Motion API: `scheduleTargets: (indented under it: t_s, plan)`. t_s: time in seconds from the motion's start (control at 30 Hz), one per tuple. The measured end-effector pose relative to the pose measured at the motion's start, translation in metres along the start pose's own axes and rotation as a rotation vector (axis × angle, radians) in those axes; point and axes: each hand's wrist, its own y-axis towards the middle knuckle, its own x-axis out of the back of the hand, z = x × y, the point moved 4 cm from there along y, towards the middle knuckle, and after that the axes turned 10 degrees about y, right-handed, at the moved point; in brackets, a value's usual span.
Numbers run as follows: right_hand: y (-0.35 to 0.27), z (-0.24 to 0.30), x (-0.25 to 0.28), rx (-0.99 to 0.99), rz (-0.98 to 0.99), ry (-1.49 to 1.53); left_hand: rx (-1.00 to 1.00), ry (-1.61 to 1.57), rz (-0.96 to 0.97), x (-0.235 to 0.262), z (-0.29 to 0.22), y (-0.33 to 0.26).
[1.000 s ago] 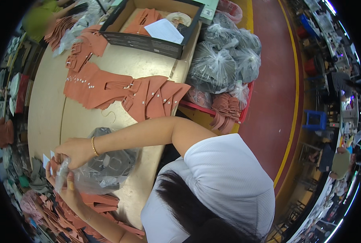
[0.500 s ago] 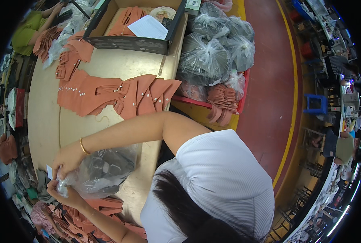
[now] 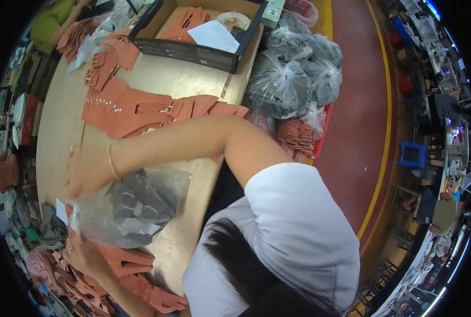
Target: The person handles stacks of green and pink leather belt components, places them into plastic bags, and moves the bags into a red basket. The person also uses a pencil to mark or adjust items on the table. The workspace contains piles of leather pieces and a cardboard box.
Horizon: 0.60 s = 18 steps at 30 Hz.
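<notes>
A clear plastic bag [image 3: 127, 211] full of dark grey pieces lies on the tan table [image 3: 188, 84] near its left edge. My right hand [image 3: 82, 177], with a gold bracelet on the wrist, reaches across and grips the bag's upper left edge; it is motion-blurred. My left hand [image 3: 85, 253], wearing a ring, holds the bag's lower edge from below. A small white tag [image 3: 61, 211] sticks out between the two hands. Terracotta strap pieces [image 3: 124, 264] lie under and beside the left hand.
A row of terracotta leather pieces [image 3: 140, 111] crosses the table. At the far end stands a black cardboard box [image 3: 193, 50] holding a white sheet. Tied plastic bags [image 3: 291, 68] sit in a red crate on the right. Beyond is red floor with a yellow line [image 3: 386, 132].
My right hand has risen from the bag's mouth to its upper edge. The bag has shifted right, further onto the table, and both hands stay on it.
</notes>
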Motion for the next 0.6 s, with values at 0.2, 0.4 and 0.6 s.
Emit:
scheduleTargets:
  t_s: [0.2, 0.4, 0.6]
  plan:
    - [-0.077, -0.06, -0.002, -0.297, 0.189, 0.053, 0.133, -0.565, 0.137, -0.023, -0.034, -0.073]
    - [-0.028, -0.038, 0.018, -0.142, -0.125, 0.362, 0.705, -2.019, -0.16, -0.027, -0.031, -0.043]
    - [0.027, 0.05, 0.038, 0.169, -0.094, 0.482, 0.723, -1.67, 0.144, 0.001, -0.041, 0.014]
